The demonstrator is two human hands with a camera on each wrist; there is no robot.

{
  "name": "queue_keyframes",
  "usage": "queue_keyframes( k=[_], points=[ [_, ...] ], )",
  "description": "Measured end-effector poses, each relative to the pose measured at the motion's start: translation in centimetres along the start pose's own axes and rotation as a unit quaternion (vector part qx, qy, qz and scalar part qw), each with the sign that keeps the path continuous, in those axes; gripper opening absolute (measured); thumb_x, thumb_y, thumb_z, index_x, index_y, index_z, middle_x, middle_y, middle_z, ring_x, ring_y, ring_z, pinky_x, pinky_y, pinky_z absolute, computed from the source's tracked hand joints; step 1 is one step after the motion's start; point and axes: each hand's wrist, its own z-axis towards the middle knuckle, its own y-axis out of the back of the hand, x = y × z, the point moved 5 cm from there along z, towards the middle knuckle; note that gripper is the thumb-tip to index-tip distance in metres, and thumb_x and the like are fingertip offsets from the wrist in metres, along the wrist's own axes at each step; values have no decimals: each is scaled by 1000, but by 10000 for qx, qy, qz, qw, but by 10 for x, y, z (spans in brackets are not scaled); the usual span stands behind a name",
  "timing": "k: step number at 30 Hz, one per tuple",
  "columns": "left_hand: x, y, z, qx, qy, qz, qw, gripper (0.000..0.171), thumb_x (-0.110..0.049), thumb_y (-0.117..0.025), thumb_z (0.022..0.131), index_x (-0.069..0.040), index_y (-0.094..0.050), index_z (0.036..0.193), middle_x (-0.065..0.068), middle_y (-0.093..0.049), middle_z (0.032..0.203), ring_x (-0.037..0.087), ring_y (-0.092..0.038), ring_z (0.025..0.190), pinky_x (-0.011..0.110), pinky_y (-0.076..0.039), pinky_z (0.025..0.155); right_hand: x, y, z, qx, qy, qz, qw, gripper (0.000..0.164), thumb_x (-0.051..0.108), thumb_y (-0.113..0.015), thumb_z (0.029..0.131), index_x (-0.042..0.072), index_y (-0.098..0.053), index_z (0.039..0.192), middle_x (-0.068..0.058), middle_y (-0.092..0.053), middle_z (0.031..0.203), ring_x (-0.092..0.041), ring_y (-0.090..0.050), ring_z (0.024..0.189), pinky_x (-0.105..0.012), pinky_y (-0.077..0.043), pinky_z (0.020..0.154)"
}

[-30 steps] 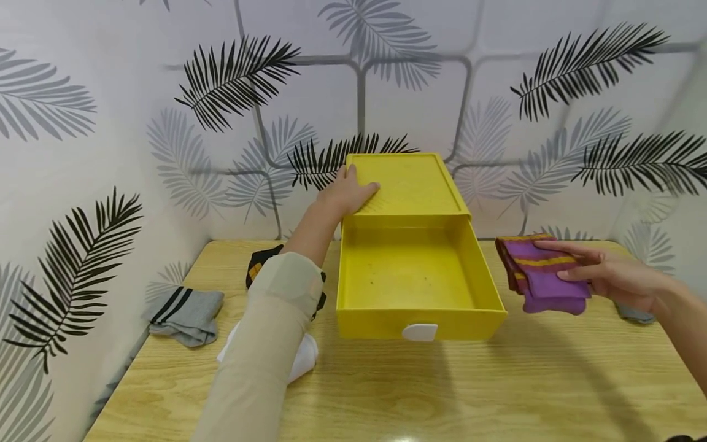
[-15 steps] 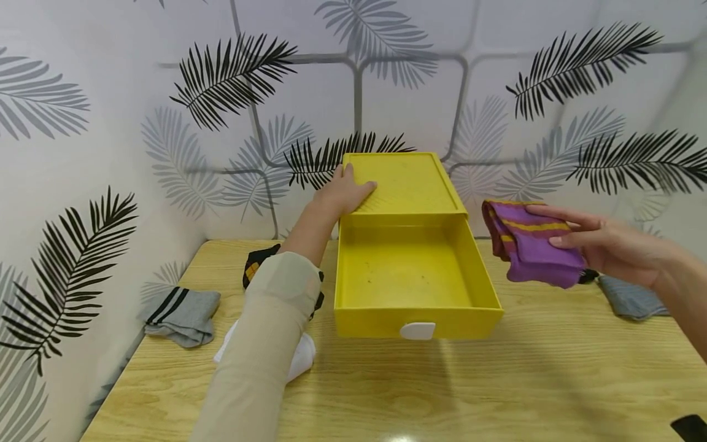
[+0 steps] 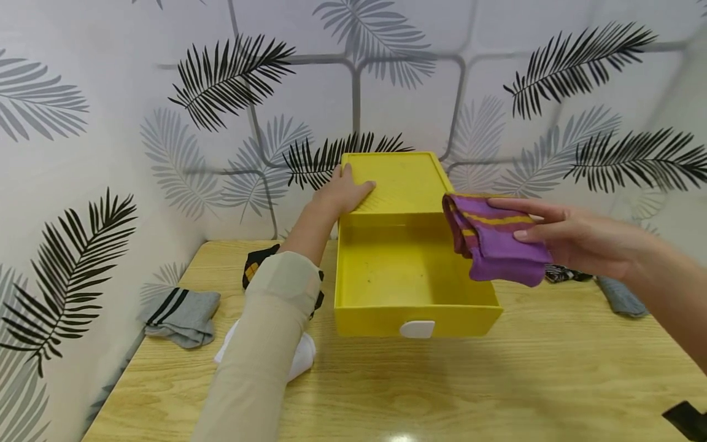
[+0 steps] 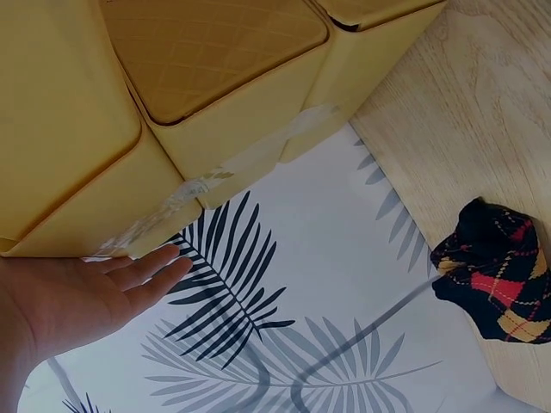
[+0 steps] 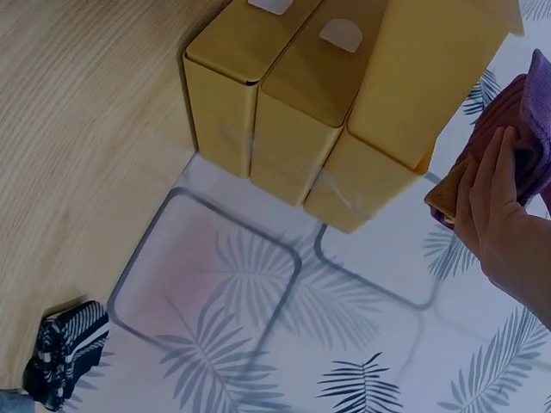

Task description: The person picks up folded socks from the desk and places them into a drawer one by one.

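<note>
My left hand (image 3: 345, 191) rests on the top left edge of a yellow drawer unit (image 3: 403, 178), its thumb on the top. In the left wrist view, straight fingers lie along the unit's side. The top drawer (image 3: 417, 322) is pulled out toward me; its visible floor is bare and a white tab marks its front. A folded purple sock (image 3: 497, 239) with yellow and maroon stripes is pinched between the thumb and fingers of my right hand (image 3: 591, 239). In the head view the sock overlaps the drawer's right wall. The right wrist view shows the sock's maroon side (image 5: 495, 129).
Left on the wooden table (image 3: 386, 393) lie a grey sock (image 3: 185, 316) with black stripes, a white one (image 3: 302, 359) and a dark argyle sock (image 4: 495, 271). To the right are a black-and-white patterned sock (image 5: 69, 348) and a blue-grey one (image 3: 621, 298). Patterned walls (image 3: 309, 92) stand behind and left.
My right hand has raised the purple sock and carried it left, from beside the unit to the open drawer's right wall. The left hand stays on the unit.
</note>
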Motion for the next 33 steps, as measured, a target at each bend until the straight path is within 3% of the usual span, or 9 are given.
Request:
queue_keyframes(
  k=[6,15,23,33],
  points=[
    [0,0,0,36,18,17,10000,75,-56,-28,79,-16,6,133,3,5,136,27,-13,120,44,-19,91,-1,-25,17,262,-99,40,9996,50,-5,-26,87,16,-20,132,-13,-30,126,-34,-36,107,-41,-31,85],
    [-2,1,-2,-37,42,76,10000,73,-54,-28,80,-14,4,133,4,4,136,27,-12,120,44,-16,91,-15,-45,48,-253,-491,111,9984,49,-3,-39,84,16,-31,128,-15,-29,125,-31,-39,104,-42,-29,86],
    [-2,1,-2,-75,23,103,9999,73,-54,-28,80,-14,3,133,4,3,136,27,-14,119,44,-17,91,-32,-57,73,-562,-875,213,9943,52,0,-43,82,15,-27,130,-14,-26,125,-27,-40,102,-38,-30,86],
    [-3,1,-4,-143,9,187,9997,73,-54,-28,80,-13,1,133,5,1,136,27,-15,119,44,-18,91,-45,-65,99,-1022,-579,-92,9930,55,-6,-44,79,8,-25,129,-12,-28,124,-23,-45,95,-37,-35,82]
  ],
)
